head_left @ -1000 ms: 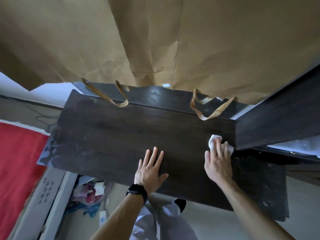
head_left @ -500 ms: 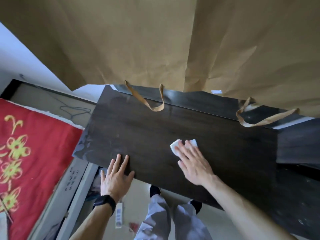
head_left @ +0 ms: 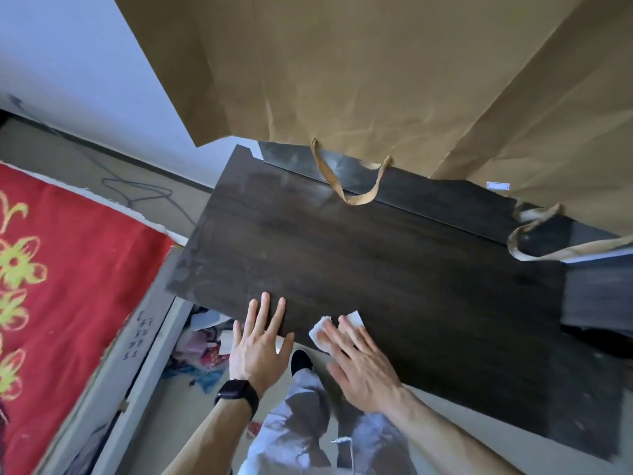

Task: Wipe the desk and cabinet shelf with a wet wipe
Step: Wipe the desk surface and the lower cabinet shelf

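A dark wood desk top (head_left: 370, 269) fills the middle of the head view. My right hand (head_left: 363, 368) lies flat on a white wet wipe (head_left: 323, 332), pressing it on the desk's near edge. Only two white corners of the wipe show past my fingers. My left hand (head_left: 260, 344), with a black watch on its wrist, rests flat with fingers apart on the same edge, just left of the wipe. It holds nothing.
A large brown paper bag (head_left: 376, 73) with ribbon handles (head_left: 352, 190) hangs over the desk's far side. A red blanket with yellow flowers (head_left: 58, 286) lies left. A dark panel (head_left: 599, 293) stands at the right. Clutter (head_left: 205, 347) lies on the floor below the desk.
My right hand has slid the wipe from the desk's right end toward the left and back to the near edge, close to my left hand. The view shifted left.
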`<state>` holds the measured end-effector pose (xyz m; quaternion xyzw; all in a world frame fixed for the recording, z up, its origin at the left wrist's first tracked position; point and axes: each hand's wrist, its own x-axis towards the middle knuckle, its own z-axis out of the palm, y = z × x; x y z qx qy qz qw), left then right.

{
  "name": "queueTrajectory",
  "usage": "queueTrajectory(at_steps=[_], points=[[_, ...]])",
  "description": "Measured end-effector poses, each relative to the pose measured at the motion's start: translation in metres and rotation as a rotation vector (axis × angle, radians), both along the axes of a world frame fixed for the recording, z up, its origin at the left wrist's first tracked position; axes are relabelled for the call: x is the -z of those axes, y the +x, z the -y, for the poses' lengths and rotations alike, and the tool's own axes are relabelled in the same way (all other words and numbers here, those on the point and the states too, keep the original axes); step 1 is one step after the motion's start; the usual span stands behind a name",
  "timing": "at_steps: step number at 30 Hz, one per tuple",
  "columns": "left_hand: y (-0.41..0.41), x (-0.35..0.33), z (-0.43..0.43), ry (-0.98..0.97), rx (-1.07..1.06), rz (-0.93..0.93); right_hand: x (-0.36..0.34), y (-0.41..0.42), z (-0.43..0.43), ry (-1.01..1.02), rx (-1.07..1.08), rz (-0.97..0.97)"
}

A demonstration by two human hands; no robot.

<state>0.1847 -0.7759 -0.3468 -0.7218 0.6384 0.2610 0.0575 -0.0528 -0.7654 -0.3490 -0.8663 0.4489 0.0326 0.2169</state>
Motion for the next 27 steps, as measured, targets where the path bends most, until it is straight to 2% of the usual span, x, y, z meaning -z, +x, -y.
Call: queueTrajectory(at_steps=[2,3,5,7,8,9,10,11,13,15,16,19,22,24,26,27], points=[[0.003,0.0,-0.001,-0.012,0.009,-0.022,0.007,-0.04,0.007,-0.072,0.06,-0.085],[0.004,0.0,-0.001,-0.01,0.011,-0.03,0.013,-0.061,0.015,-0.09,0.176,-0.153],[0.004,0.001,-0.002,-0.016,0.007,-0.044,0.017,-0.09,0.036,-0.058,0.578,-0.268],[0.003,0.0,-0.001,-0.003,0.004,-0.045,0.017,-0.079,0.056,0.01,1.012,-0.248],[0.003,-0.001,0.0,0.009,0.008,-0.039,0.015,-0.06,0.062,0.042,1.128,-0.217],[0.002,-0.001,0.0,0.021,0.017,-0.028,0.011,-0.036,0.062,0.006,1.132,-0.184],[0.002,-0.002,0.001,0.027,0.029,-0.016,0.009,-0.01,0.054,-0.053,1.027,-0.16],[0.003,-0.002,0.001,0.026,0.043,-0.005,0.009,0.016,0.04,-0.094,0.85,-0.147],[0.003,-0.002,0.001,0.006,0.052,0.0,0.007,0.053,0.008,-0.041,0.477,-0.063],[-0.002,0.0,0.001,-0.047,0.07,-0.019,0.002,0.05,-0.012,-0.003,0.276,-0.037],[-0.007,0.002,0.001,-0.077,0.116,-0.028,0.003,0.035,-0.018,-0.017,0.267,-0.045],[-0.035,0.006,0.003,-0.122,0.338,-0.067,0.005,-0.036,-0.032,-0.073,0.544,-0.098],[-0.075,0.008,0.007,-0.119,0.496,-0.116,0.014,-0.131,-0.05,-0.002,0.994,-0.248],[-0.104,0.008,0.01,-0.103,0.593,-0.126,0.015,-0.179,-0.052,0.058,1.304,-0.236],[-0.129,0.007,0.012,-0.074,0.654,-0.129,0.015,-0.191,-0.042,0.151,1.511,-0.214],[-0.14,0.006,0.012,-0.059,0.673,-0.127,0.014,-0.184,-0.036,0.147,1.548,-0.192]])
